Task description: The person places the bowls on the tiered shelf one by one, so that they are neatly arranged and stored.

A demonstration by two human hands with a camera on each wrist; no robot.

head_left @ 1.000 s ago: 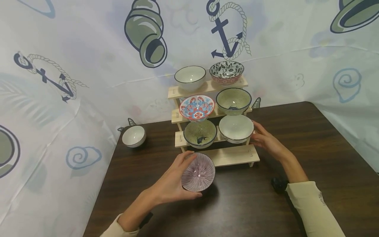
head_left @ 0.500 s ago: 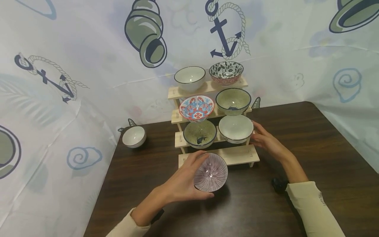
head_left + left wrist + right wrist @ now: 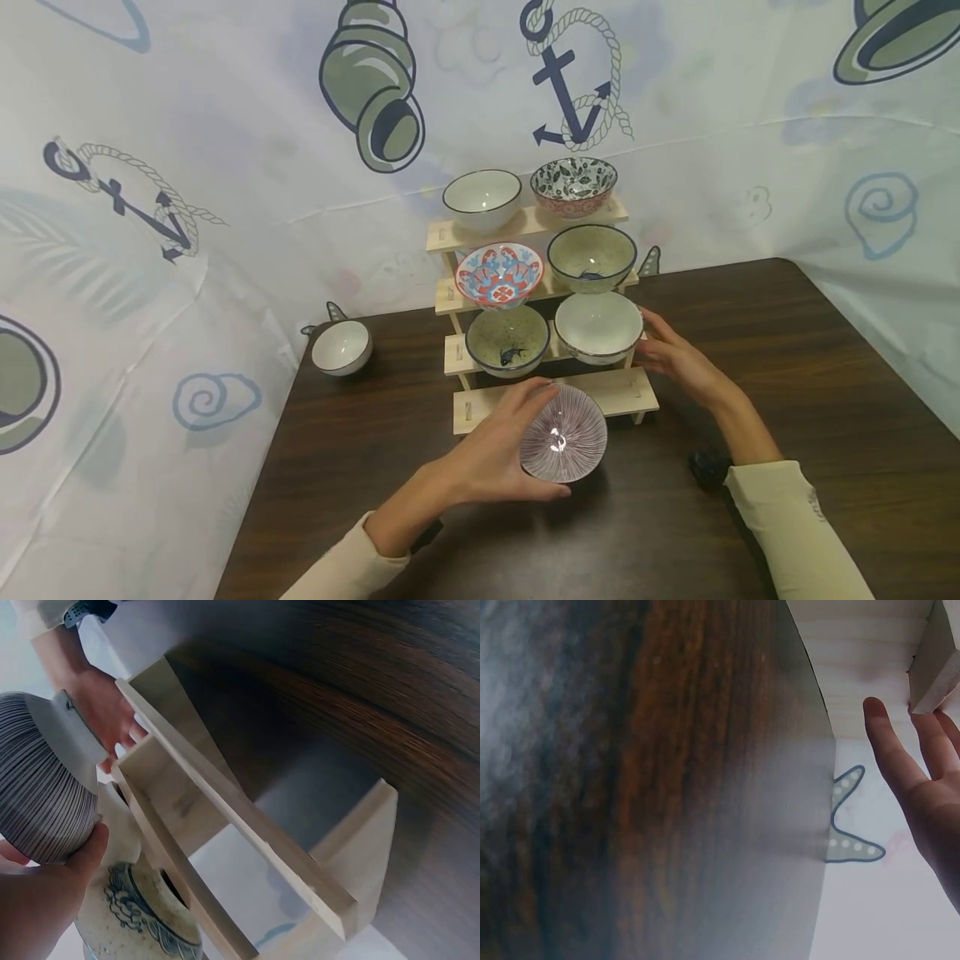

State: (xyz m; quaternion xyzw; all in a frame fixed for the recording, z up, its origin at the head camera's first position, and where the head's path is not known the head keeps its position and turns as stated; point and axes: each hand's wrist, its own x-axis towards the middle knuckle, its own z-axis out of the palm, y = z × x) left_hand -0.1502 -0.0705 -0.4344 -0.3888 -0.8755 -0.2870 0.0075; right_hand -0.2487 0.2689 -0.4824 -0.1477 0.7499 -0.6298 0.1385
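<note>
A purple-and-white striped bowl [image 3: 573, 437] is held in my left hand [image 3: 487, 457], thumb at the near rim and fingers at the far side. It is tilted, its inside facing the head camera, in front of the bottom shelf of a wooden tiered rack [image 3: 622, 393]. In the left wrist view the striped outside of the bowl [image 3: 41, 784] shows beside the rack. My right hand [image 3: 686, 364] is at the rack's right side, near a white bowl [image 3: 597, 323]. In the right wrist view its fingers [image 3: 889, 746] are extended, some touching the rack's wooden edge.
On the upper shelves stand several bowls, among them a greenish bowl [image 3: 507, 340], a red-and-blue patterned bowl [image 3: 500, 275] and a leaf-patterned bowl [image 3: 574, 187]. A small white bowl [image 3: 342, 347] sits on the dark table [image 3: 360, 433] at left. A printed cloth [image 3: 712, 125] hangs behind.
My left hand has moved steadily to the right with the striped bowl, from the rack's left end toward its middle. My right hand has stayed at the rack's side.
</note>
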